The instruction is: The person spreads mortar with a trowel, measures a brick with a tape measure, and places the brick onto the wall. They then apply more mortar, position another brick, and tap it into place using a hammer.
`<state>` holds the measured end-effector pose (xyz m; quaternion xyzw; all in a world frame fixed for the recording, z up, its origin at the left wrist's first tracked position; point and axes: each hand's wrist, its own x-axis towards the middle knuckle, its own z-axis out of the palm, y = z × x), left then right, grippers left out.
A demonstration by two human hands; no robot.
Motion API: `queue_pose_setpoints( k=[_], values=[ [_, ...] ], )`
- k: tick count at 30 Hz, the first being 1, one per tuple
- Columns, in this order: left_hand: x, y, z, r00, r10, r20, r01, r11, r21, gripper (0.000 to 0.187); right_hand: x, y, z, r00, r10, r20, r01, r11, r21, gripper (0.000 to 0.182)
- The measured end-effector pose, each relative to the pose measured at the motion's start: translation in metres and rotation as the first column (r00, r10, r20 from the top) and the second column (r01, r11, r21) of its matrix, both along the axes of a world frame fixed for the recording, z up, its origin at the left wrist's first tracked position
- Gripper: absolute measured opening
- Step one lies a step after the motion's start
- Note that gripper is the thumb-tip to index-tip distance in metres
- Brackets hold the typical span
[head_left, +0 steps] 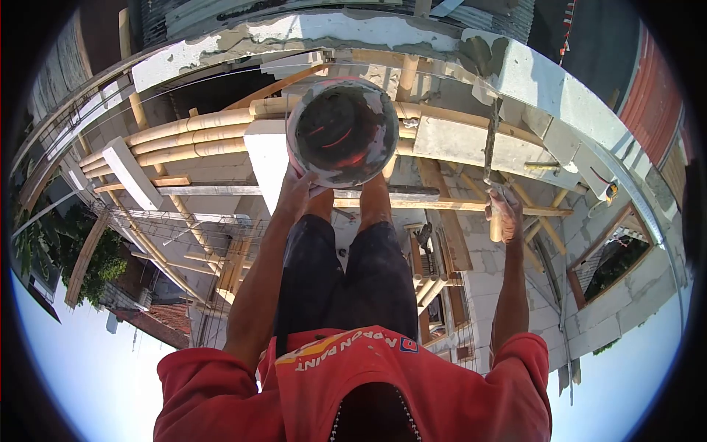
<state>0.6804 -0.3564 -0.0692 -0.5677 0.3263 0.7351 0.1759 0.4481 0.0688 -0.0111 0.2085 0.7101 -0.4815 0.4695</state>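
My left hand point(298, 190) grips the near rim of a round bucket point(383, 158), its fingers closed on the edge. Grey mortar coats the bucket's inside wall, with a reddish patch low in it. On the right, my right hand point(504, 214) is wrapped round the pale wooden handle of a trowel point(491, 140). The trowel's blade is seen nearly edge-on and points away from me, toward the top of a white block wall point(534, 77). A lump of wet mortar point(482, 55) lies on that wall just beyond the blade.
Bamboo poles point(195, 138) and planks point(471, 147) form scaffolding beneath me. A white block point(132, 173) rests across the poles at left, with another white block point(265, 158) beside the bucket. Gaps between the poles show a drop below. A window opening point(615, 254) is at right.
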Motion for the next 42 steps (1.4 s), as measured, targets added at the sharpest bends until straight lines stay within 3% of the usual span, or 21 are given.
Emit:
queue_pose_setpoints(
  k=[4, 7, 9, 10, 12, 13, 14, 16, 17, 19, 22, 26, 30, 32, 35, 38, 40, 42],
  values=[
    [0.003, 0.002, 0.007, 0.999, 0.037, -0.01, -0.037, 0.999, 0.005, 0.065, -0.006, -0.019, 0.09, 0.984, -0.066, 0.164, 0.067, 0.998, 0.0, 0.036],
    [0.014, 0.002, 0.006, 0.998, 0.067, -0.017, -0.067, 0.998, 0.012, 0.065, -0.059, -0.082, 0.152, 0.975, 0.155, 0.16, -0.169, 0.983, 0.076, 0.039],
    [0.019, 0.001, 0.01, 0.996, 0.088, -0.017, -0.088, 0.996, 0.0, 0.065, -0.107, -0.124, 0.178, 0.923, 0.377, 0.082, -0.384, 0.915, 0.121, 0.051],
    [0.023, 0.001, 0.012, 0.996, 0.091, -0.004, -0.091, 0.996, -0.001, 0.065, -0.136, -0.149, 0.189, 0.837, 0.539, 0.092, -0.542, 0.797, 0.267, 0.054],
    [0.029, -0.003, 0.008, 0.995, 0.099, 0.014, -0.099, 0.995, -0.005, 0.066, -0.186, -0.177, 0.189, 0.537, 0.834, -0.127, -0.742, 0.538, 0.4, 0.048],
    [0.032, -0.004, 0.008, 0.994, 0.107, 0.022, -0.107, 0.994, -0.003, 0.069, -0.211, -0.196, 0.188, 0.362, 0.926, -0.104, -0.795, 0.365, 0.484, 0.042],
    [0.033, -0.006, 0.013, 0.992, 0.123, 0.023, -0.123, 0.992, -0.008, 0.069, -0.238, -0.194, 0.17, 0.141, 0.963, -0.23, -0.8, 0.248, 0.546, 0.038],
    [0.033, -0.008, 0.02, 0.987, 0.16, 0.022, -0.159, 0.987, -0.026, 0.069, -0.294, -0.206, 0.138, -0.079, 0.948, -0.307, -0.831, 0.108, 0.546, 0.042],
    [0.038, -0.008, 0.017, 0.983, 0.179, 0.026, -0.178, 0.983, -0.034, 0.065, -0.325, -0.208, 0.111, -0.496, 0.834, -0.242, -0.648, -0.17, 0.742, 0.04],
    [0.044, -0.007, 0.016, 0.971, 0.236, 0.028, -0.234, 0.971, -0.044, 0.063, -0.347, -0.247, 0.079, -0.554, 0.824, -0.121, -0.688, -0.372, 0.624, 0.041],
    [0.059, -0.002, 0.008, 0.96, 0.274, 0.046, -0.272, 0.961, -0.06, 0.054, -0.375, -0.247, 0.013, -0.613, 0.78, -0.126, -0.679, -0.439, 0.589, 0.05],
    [0.071, 0.006, 0.005, 0.952, 0.292, 0.089, -0.283, 0.954, -0.099, 0.047, -0.381, -0.233, -0.018, -0.659, 0.752, -0.026, -0.602, -0.507, 0.617, 0.049],
    [0.079, 0.01, 0.008, 0.955, 0.274, 0.115, -0.261, 0.959, -0.11, 0.044, -0.423, -0.202, 0.005, -0.74, 0.672, -0.034, -0.518, -0.537, 0.665, 0.055],
    [0.08, 0.007, 0.011, 0.958, 0.264, 0.116, -0.252, 0.962, -0.11, 0.044, -0.446, -0.204, 0.04, -0.794, 0.596, -0.117, -0.5, -0.532, 0.683, 0.06],
    [0.08, 0.007, 0.011, 0.958, 0.27, 0.1, -0.259, 0.96, -0.107, 0.044, -0.465, -0.217, 0.102, -0.851, 0.523, -0.054, -0.386, -0.553, 0.739, 0.058],
    [0.082, 0.013, 0.011, 0.945, 0.312, 0.098, -0.3, 0.947, -0.114, 0.045, -0.428, -0.26, 0.131, -0.529, 0.843, 0.094, -0.648, -0.473, 0.597, 0.049],
    [0.077, 0.015, 0.016, 0.937, 0.339, 0.088, -0.33, 0.939, -0.1, 0.045, -0.428, -0.273, 0.091, -0.399, 0.916, 0.037, -0.787, -0.363, 0.498, 0.048],
    [0.08, 0.022, 0.012, 0.925, 0.373, 0.073, -0.365, 0.925, -0.104, 0.044, -0.402, -0.297, 0.059, -0.527, 0.848, 0.054, -0.71, -0.474, 0.52, 0.047]
  ],
)
